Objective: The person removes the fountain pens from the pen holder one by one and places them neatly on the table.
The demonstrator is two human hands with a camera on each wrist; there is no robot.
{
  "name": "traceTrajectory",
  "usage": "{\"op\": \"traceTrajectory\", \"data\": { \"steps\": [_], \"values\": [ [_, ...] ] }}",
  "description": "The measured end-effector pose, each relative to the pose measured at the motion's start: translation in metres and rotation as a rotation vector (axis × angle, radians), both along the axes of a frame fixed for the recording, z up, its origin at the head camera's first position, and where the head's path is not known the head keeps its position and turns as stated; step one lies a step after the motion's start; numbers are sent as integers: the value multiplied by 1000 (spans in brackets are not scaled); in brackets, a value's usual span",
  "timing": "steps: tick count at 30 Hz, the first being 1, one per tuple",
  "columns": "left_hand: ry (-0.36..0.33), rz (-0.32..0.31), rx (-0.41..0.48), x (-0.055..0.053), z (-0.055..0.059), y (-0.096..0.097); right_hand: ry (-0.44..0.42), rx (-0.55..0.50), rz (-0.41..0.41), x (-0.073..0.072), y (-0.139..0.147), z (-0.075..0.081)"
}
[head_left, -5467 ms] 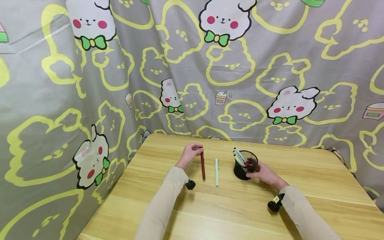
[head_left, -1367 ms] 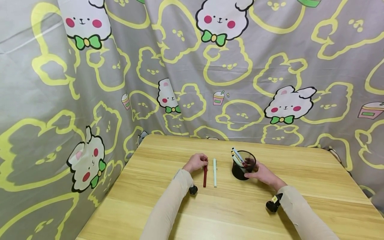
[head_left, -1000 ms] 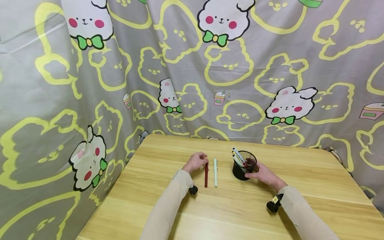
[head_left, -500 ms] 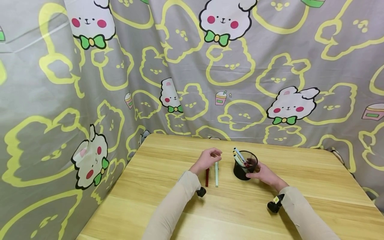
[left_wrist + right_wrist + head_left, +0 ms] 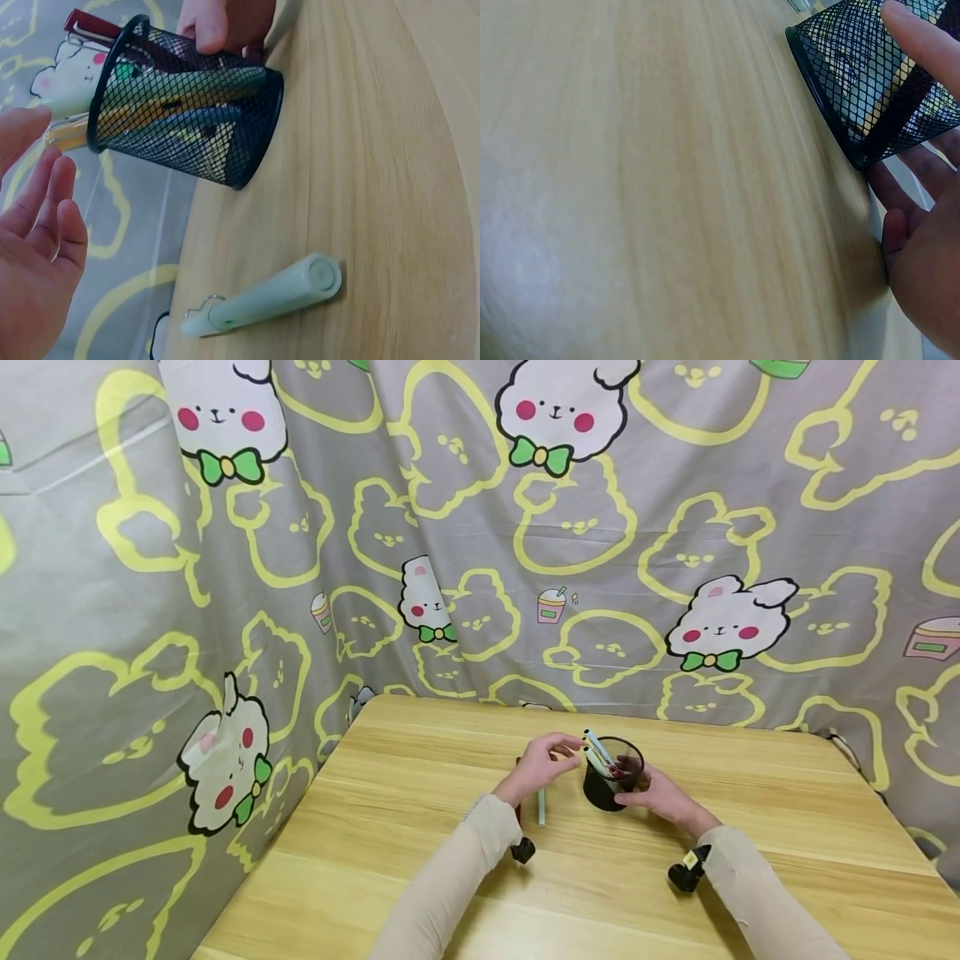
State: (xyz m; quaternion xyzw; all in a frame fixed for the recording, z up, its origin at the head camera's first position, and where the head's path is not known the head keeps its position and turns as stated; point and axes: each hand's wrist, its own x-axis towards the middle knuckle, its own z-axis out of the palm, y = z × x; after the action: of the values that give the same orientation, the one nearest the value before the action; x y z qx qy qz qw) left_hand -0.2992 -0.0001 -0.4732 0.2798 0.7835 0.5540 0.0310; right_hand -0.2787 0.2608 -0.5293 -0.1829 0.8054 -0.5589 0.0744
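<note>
In the head view, my right hand (image 5: 660,795) grips the right side of a black mesh pen holder (image 5: 606,793), thumb in front. Pens stand in it: a blue pen (image 5: 600,747), a yellow pen (image 5: 69,135), a pale green pen (image 5: 71,103) and a dark red pen (image 5: 91,25). My left hand (image 5: 542,767) is at the upper ends of the pens, fingers spread around the yellow and green ones; firm contact cannot be made out. Beneath the left hand another pale green pen (image 5: 270,296) lies on the table, and a second red pen (image 5: 518,812) is mostly hidden.
The wooden table (image 5: 600,893) has its far edge against a grey patterned curtain (image 5: 480,568). Black wrist cameras (image 5: 522,850) hang under both sleeves, the left one close to the lying pens.
My left hand earlier moved the red pen beside the pale green one and let go of it. It then moved right to the pens in the holder. My right hand keeps its grip.
</note>
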Motion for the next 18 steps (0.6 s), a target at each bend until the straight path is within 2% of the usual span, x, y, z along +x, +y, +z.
{"op": "traceTrajectory", "data": {
  "steps": [5, 9, 18],
  "values": [
    [12, -12, 16, 2, -1, 5, -3, 3, -7, -1, -1, -1],
    [-8, -14, 22, 3, 0, 7, 4, 6, -2, 1, -1, 1],
    [4, 14, 3, 4, 0, 12, -1, -4, 14, 2, -1, 3]
  ]
}}
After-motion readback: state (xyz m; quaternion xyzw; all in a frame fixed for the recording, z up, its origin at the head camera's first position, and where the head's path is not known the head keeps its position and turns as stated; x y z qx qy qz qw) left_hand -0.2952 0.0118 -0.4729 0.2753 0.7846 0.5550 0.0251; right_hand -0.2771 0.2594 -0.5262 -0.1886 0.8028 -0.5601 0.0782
